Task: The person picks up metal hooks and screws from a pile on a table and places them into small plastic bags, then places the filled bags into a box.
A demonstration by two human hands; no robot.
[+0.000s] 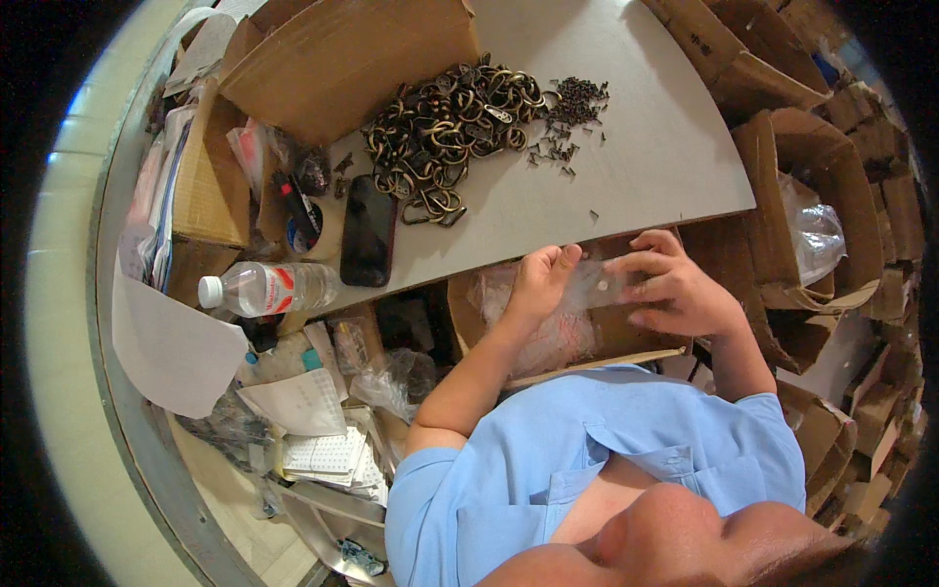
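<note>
A small clear plastic bag [595, 285] stretches between my two hands, just off the near edge of the table. My left hand [541, 284] is closed on its left side, thumb raised. At the bag's right side, my right hand [679, 291] grips it with curled, partly spread fingers. Beneath my hands sits an open cardboard box [626, 328] with clear plastic bags [562, 344] inside. On the table beyond lies a heap of bronze-coloured metal carabiners [445, 127]. A pile of small dark screws [577, 101] is beside them, and a single screw [594, 214] lies nearer the edge.
Left of the heap, a black phone [369, 231] lies near a water bottle [279, 290] and a cardboard box [210, 186] holding pens and papers. Open cardboard boxes [812, 147] stand on the right. Printed cards [328, 456] are stacked low on the left. The light table [665, 147] has a curved edge.
</note>
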